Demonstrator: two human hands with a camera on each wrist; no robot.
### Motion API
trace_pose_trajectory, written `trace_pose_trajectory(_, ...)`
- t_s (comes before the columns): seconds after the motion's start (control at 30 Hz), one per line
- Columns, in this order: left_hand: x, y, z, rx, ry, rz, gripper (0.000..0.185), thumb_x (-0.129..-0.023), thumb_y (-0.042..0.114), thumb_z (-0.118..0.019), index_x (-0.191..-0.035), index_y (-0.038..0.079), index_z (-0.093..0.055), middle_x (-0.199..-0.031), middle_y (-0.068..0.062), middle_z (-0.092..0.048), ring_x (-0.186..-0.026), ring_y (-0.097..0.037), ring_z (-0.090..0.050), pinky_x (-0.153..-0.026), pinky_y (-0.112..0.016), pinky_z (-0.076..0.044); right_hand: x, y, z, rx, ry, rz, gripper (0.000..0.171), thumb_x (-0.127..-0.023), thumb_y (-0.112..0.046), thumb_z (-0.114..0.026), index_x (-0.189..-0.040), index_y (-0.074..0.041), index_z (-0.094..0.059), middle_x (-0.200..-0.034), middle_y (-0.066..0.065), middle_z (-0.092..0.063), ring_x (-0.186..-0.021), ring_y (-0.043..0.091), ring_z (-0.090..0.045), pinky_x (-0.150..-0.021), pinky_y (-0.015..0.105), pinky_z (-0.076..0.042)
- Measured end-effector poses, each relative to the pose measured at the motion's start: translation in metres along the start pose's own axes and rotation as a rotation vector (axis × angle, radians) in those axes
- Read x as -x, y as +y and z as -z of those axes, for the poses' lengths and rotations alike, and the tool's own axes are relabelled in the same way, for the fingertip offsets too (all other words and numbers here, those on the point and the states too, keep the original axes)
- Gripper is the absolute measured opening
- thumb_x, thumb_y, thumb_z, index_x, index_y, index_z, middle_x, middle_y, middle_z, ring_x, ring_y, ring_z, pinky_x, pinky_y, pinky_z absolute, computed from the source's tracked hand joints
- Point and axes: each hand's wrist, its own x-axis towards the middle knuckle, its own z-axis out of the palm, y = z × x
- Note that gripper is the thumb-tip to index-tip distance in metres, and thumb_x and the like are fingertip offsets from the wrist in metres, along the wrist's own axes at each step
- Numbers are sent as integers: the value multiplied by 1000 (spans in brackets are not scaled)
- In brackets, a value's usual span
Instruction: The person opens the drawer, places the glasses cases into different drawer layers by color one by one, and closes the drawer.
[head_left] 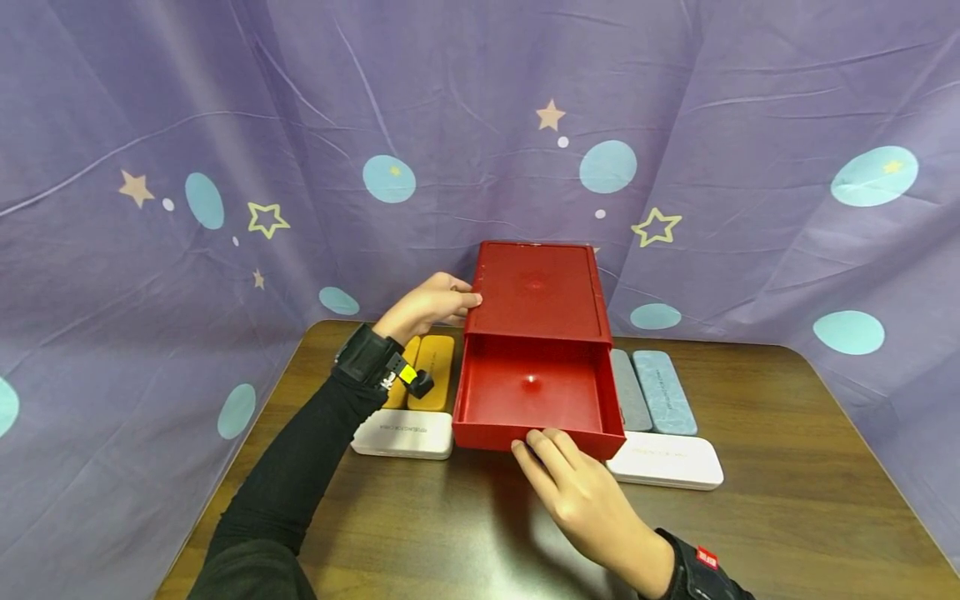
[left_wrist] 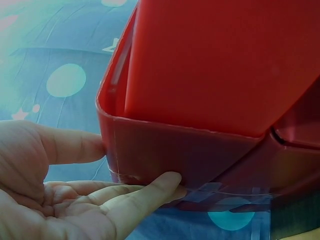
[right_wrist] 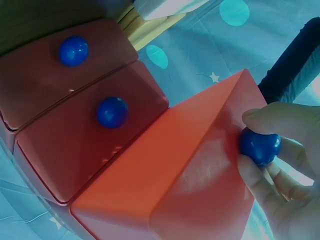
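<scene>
The step in hand is judged to be sliding the top drawer (head_left: pixel 537 439), which stands part-way out of the red cabinet (head_left: pixel 536 292) on the bench (head_left: pixel 420 517); pull or push, you leave undetermined. Your right hand (head_left: pixel 581 496) has its grip pinched on the blue knob (right_wrist: pixel 260 146); your left hand (head_left: pixel 431 302), fingers extended, touches the cabinet's side. The next move calls for level travel and a steady brace. Counted: three drawers, three knobs, two yellow cases (head_left: pixel 432 371), two white cases (head_left: pixel 664 460), one grey case (head_left: pixel 632 396), one blue case (head_left: pixel 663 392).
</scene>
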Motion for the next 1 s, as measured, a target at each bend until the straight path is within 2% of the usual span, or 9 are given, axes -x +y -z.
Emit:
trace_pose_trajectory(0.5, 1, -2, 0, 7, -5, -13, 45, -104, 10, -51, -143, -12, -48, -137, -29, -61, -128, -36, -61, -106, -43, -51, -6, -1, 6, 1, 28, -13, 34, -105, 1, -38, -105, 4, -72, -99, 16, -67, -88, 28, -64, -75, 33, -57)
trace_pose_trajectory(0.77, 0, -2, -1, 6, -13, -22, 51, -104, 11, -52, -149, -11, -41, -144, -28, -56, -134, -37, -56, -108, -44, -49, -23, 10, 34, -156, 75, -86, 32, -108, -23, -49, -104, -4, -75, -96, 9, -69, -80, 23, -64, -70, 34, -55)
trace_pose_trajectory(0.93, 0, -5, 2, 3, -26, -36, 49, -105, 12, -51, -147, -11, -44, -142, -28, -58, -132, -37, -58, -109, -44, -49, -33, 31, 57, -272, 85, -59, 29, -106, -24, -55, -106, -4, -77, -95, 5, -70, -80, 21, -63, -76, 34, -51)
trace_pose_trajectory(1.0, 1, -5, 3, -1, -28, -41, 48, -105, 12, -51, -147, -10, -46, -140, -28, -59, -131, -37, -59, -109, -44, -49, -33, 42, 65, -277, 74, -54, 29, -106, -25, -56, -105, -4, -77, -95, 5, -70, -80, 21, -61, -79, 34, -49)
